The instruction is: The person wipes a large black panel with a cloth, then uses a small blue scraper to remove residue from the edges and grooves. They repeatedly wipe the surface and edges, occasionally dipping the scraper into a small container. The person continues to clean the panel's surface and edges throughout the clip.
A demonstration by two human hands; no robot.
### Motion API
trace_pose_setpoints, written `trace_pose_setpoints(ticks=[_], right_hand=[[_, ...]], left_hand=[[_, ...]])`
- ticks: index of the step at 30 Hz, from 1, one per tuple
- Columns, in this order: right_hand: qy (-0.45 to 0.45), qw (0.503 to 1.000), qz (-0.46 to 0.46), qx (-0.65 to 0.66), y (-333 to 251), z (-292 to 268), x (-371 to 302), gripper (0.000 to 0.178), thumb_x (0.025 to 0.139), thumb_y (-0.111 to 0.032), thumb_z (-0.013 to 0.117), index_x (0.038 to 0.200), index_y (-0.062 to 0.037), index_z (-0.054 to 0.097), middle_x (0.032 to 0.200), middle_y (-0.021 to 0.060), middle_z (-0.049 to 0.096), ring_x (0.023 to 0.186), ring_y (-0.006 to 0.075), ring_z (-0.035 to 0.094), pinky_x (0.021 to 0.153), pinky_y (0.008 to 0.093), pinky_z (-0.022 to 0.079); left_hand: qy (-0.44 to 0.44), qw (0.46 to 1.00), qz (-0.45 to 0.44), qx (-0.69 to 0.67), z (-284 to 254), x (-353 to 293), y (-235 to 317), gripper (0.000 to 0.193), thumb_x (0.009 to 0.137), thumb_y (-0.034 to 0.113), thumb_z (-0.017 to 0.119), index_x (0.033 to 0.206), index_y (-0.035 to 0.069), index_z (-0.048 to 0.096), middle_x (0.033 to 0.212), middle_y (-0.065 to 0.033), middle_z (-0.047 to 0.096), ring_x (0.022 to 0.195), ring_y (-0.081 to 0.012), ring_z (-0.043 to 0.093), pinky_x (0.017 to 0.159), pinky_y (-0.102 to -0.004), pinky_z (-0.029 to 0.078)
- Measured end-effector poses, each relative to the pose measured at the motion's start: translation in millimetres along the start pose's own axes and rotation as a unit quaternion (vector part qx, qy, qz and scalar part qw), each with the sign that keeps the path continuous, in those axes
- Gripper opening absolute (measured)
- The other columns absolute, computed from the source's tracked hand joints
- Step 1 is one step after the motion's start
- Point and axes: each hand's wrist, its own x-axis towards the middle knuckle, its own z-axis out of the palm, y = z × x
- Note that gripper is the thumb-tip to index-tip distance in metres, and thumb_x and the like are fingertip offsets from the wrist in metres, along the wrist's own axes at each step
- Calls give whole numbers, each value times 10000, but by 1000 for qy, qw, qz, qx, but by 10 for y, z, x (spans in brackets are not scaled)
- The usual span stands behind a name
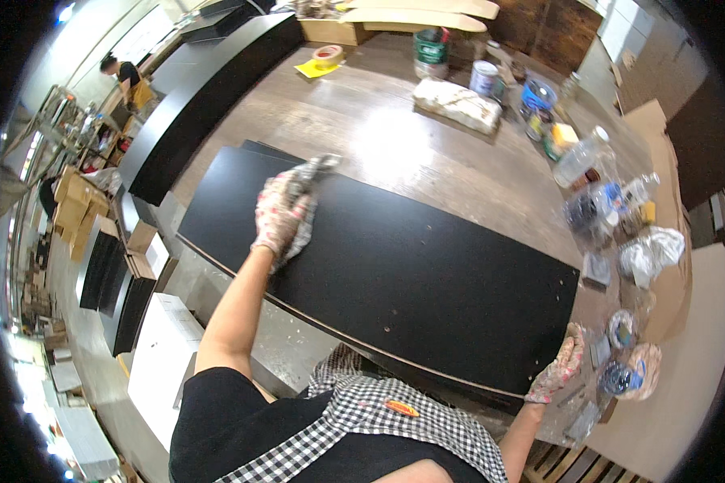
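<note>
A long black panel with a few small holes lies across the worktable in front of me. My left hand, in a patterned work glove, is closed on a crumpled grey rag and presses it to the panel's top face, left of its middle. The edge of another dark board shows beneath the far left side. At the panel's right end, my right hand, also gloved, grips the short edge near the front corner. Part of its grip is hidden by the edge.
Tape, a green can, a paint-stained block and a blue tub stand toward the back. Bottles and plastic bags crowd the right side. Long black boards line the left; a person works beyond.
</note>
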Motion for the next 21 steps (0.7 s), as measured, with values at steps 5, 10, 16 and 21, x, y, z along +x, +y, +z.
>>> trace_pose_setpoints(ticks=[5,10,16,21], right_hand=[[-3,979,-25,-204,140,179,289,427,1010,-69,502,1414,57,443,1420,217,506,1322,314,493,1142,406,353],[-1,950,6,-312,330,227,508,479,1020,-178,500,1438,41,422,1440,247,492,1330,369,482,1137,426,357],[3,880,8,-475,517,66,906,459,978,-209,534,1351,60,534,1353,265,564,1267,400,518,1108,447,390],[15,802,52,-595,385,-60,1192,472,1002,-278,500,1361,27,541,1436,237,510,1318,377,491,1133,433,377]], left_hand=[[21,958,-250,138,-505,297,-1301,586,880,396,679,1389,134,556,1385,-150,577,1301,-331,521,1107,-415,394],[50,939,-295,171,-545,545,-2035,513,903,420,656,1357,195,577,1318,-119,617,1234,-338,559,1058,-440,431],[18,937,-260,234,-538,561,-2007,530,894,420,645,1365,193,556,1238,-134,605,1154,-352,572,959,-485,462],[-26,965,-227,126,-586,488,-1737,514,916,346,626,1393,185,524,1241,-156,593,1187,-363,542,992,-512,429]])
